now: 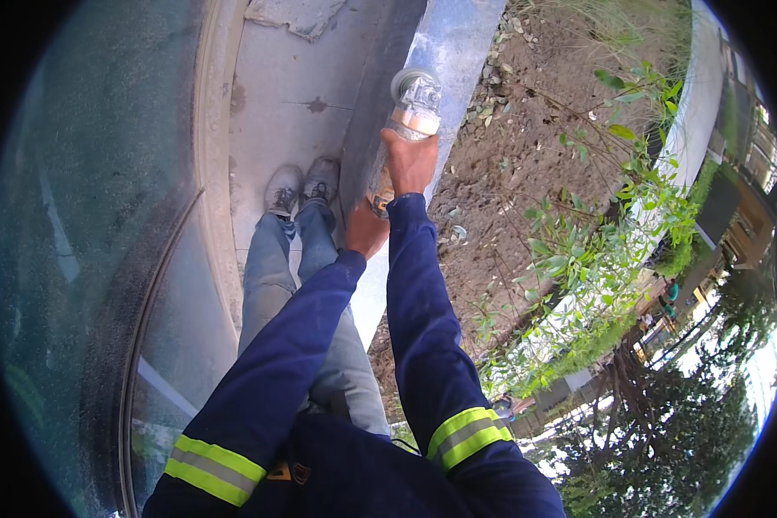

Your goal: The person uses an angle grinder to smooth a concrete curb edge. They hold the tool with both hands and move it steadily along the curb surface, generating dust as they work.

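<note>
An angle grinder (420,97), dusty and pale at its head with an orange band, lies lengthwise over a grey concrete ledge (462,47). Its round disc (403,79) is at the far end, over the ledge's top near the left edge; whether it touches is hard to tell. My right hand (412,161) wraps around the body just behind the head. Closer to me, my left hand (369,231) is closed around the rear part of the tool. Both arms are in dark blue sleeves with reflective bands.
Left of the ledge, my shoes (321,177) stand on a paved walkway (293,95) beside a large glass pane (104,155). A flat slab piece (293,13) lies farther off. On the right are a soil bed (535,129), leafy plants (570,250) and a pale curved kerb (704,82).
</note>
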